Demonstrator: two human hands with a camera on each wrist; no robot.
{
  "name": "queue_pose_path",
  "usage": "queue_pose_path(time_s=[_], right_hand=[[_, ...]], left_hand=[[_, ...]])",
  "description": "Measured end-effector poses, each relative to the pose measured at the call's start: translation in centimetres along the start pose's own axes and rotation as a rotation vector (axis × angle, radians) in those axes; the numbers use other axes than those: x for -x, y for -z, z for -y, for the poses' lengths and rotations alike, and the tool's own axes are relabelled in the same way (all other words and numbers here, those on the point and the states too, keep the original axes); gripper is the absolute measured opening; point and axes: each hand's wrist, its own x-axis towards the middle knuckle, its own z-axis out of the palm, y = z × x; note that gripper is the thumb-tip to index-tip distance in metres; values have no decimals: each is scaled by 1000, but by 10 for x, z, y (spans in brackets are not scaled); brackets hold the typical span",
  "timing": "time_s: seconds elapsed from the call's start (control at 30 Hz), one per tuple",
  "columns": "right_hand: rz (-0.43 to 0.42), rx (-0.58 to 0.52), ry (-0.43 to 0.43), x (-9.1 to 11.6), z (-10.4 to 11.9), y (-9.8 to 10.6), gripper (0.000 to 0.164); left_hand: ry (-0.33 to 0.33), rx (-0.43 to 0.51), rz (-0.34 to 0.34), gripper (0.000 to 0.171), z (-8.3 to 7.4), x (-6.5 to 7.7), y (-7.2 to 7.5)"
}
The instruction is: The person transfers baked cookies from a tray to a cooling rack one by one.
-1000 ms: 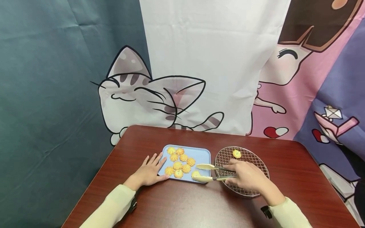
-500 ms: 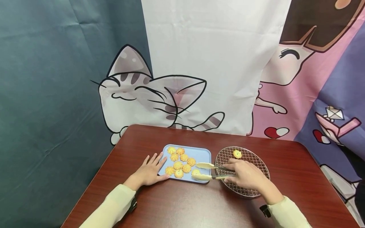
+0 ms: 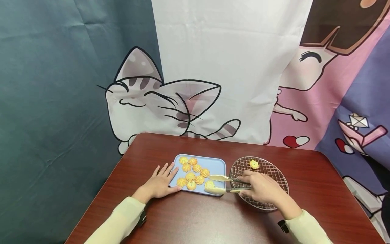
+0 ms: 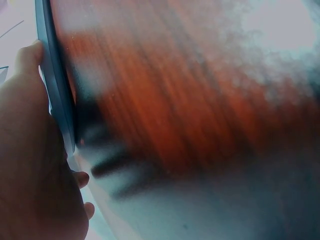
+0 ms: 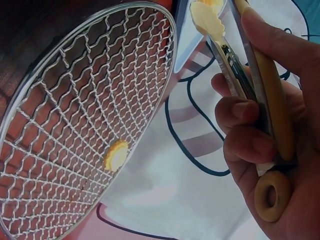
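Brown counter (image 3: 189,217); the left hand (image 3: 159,183), fingers spread, rests against the blue tray (image 3: 216,163); the right hand (image 3: 262,187) grips parted tongs (image 3: 230,190) beside a cookie (image 3: 209,184) on that tray; best centre it, then squeeze gently.

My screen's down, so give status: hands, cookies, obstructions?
Right hand grips tongs, spread at a cookie on blue tray. Left hand touches tray's edge. No obstruction seen.

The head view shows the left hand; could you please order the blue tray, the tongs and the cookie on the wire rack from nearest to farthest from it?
1. Blue tray: its left end touches the left hand.
2. Tongs: in the right hand, tips over the tray's right side.
3. Cookie: rightward, on the far part of the wire rack.
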Motion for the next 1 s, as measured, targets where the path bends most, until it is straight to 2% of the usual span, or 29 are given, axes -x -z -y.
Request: queue_pose_path(time_s=[0.13,0.47,0.73,1.0], right_hand=[[-6,5,10,1,0,-1,47],[-44,12,40,4,-3,-4,45],[-107,23,-25,19,-10,4,47],[-132,28,-34,33,-17,13,46]], left_hand=[[-4,-24,-4,91,-1,-1,1],[-4,-13,-11,91,-1,0,0],[-1,-1,-7,91,-1,1,0],[-1,4,-7,92,-1,1,-1]])
